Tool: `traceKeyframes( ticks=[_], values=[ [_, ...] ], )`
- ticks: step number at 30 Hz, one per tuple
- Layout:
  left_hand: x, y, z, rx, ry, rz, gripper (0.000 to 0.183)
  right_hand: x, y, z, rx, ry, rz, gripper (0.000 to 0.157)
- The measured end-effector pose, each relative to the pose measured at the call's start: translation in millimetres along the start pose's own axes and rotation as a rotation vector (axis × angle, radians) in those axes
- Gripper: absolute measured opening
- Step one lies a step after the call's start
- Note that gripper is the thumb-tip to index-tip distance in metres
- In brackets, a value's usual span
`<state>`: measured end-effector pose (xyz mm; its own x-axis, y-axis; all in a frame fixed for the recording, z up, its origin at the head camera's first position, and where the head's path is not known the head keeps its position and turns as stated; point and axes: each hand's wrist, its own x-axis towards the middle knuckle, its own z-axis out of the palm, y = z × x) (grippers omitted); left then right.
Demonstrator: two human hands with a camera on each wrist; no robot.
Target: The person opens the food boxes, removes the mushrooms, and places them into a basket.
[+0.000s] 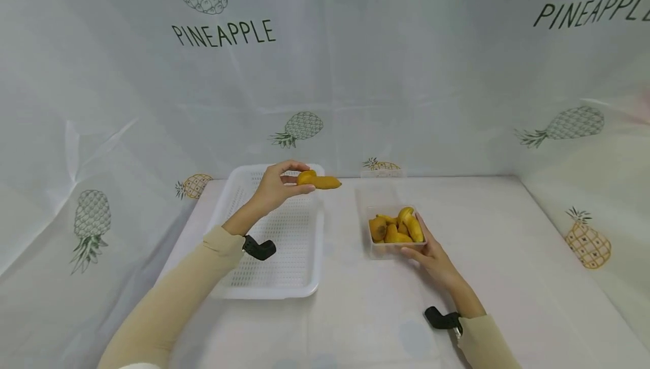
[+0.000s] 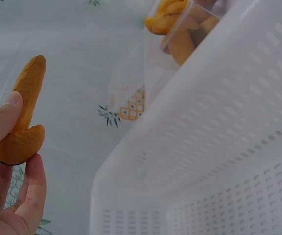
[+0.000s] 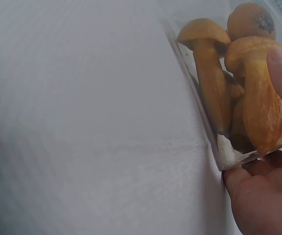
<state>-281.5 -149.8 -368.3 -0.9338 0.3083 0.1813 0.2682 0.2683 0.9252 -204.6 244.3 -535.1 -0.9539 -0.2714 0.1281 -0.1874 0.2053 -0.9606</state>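
My left hand (image 1: 284, 181) pinches a yellow-orange mushroom (image 1: 325, 182) above the far right part of a white perforated basket (image 1: 319, 245). In the left wrist view the thumb lies on the stem of this mushroom (image 2: 29, 93), with fingers by its rounded cap. At the near right corner of a clear plastic box (image 1: 386, 249), my right hand (image 1: 430, 255) grips the box. Several yellow mushrooms (image 1: 396, 231) fill it. Seen from the right wrist, the fingers reach under the box edge and the thumb lies over a mushroom (image 3: 260, 98); whether it touches that mushroom I cannot tell.
The box's transparent lid (image 1: 381, 197) stands open behind it. A white cloth covers the table (image 1: 487, 233), and a pineapple-print sheet (image 1: 406, 75) hangs along the back and sides. The basket's raised wall (image 2: 145, 142) stands close to the left hand.
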Motion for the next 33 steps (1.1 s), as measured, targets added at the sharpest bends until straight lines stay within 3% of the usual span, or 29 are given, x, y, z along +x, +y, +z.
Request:
traceKeyframes(
  ticks=[7,14,24,33],
  values=[
    [-15.6,-17.6,-28.1,0.041,0.048,-0.048,0.045,-1,-1,1.0,0.008,-0.002,0.0,0.093],
    [-30.4,-30.2,-46.2,0.074,0.082,-0.084,0.046,0,-1,1.1,0.023,-0.004,-0.002,0.093],
    [-43.8,-47.6,-57.4,0.066,0.066,-0.152,0.045,-1,-2,0.6,0.041,-0.01,-0.006,0.093],
    [-46.0,-47.3,-63.0,0.09,0.086,-0.186,0.057,-1,-4,1.5,0.05,-0.012,0.002,0.094]
  ],
)
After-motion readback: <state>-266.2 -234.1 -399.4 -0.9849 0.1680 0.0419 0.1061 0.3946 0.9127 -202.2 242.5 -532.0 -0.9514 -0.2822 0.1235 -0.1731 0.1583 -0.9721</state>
